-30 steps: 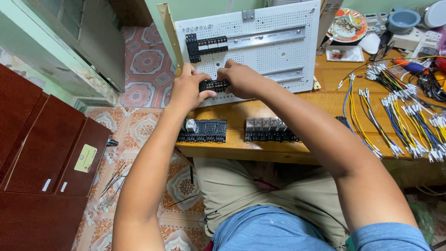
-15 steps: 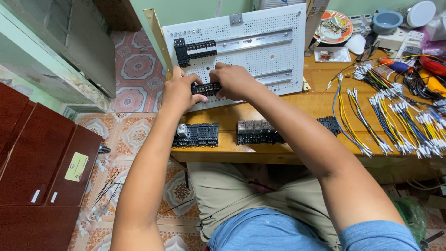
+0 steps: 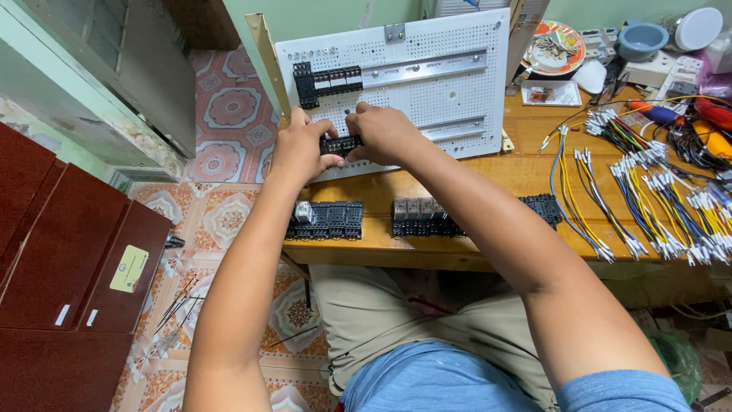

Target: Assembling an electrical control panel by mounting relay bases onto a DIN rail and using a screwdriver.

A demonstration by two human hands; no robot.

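Note:
Both hands meet at a black terminal block [image 3: 341, 144] held against the lower metal rail of a white perforated panel [image 3: 450, 91] that leans upright on a wooden table [image 3: 488, 183]. My left hand [image 3: 299, 149] grips the block's left end. My right hand [image 3: 383, 134] grips its right end. Another row of black blocks [image 3: 328, 81] sits on the panel's upper rail [image 3: 427, 67], above my hands.
Two rows of black relay sockets [image 3: 326, 220] [image 3: 424, 217] lie near the table's front edge. Bundles of yellow, blue and green wires [image 3: 656, 198] cover the right side. A plate [image 3: 555, 47], a blue bowl [image 3: 642, 40] and tools sit at the back right. Dark red cabinets [image 3: 61, 259] stand left.
The camera view has shifted slightly; both hands stay at the black block on the lower rail, pressing it in the same place.

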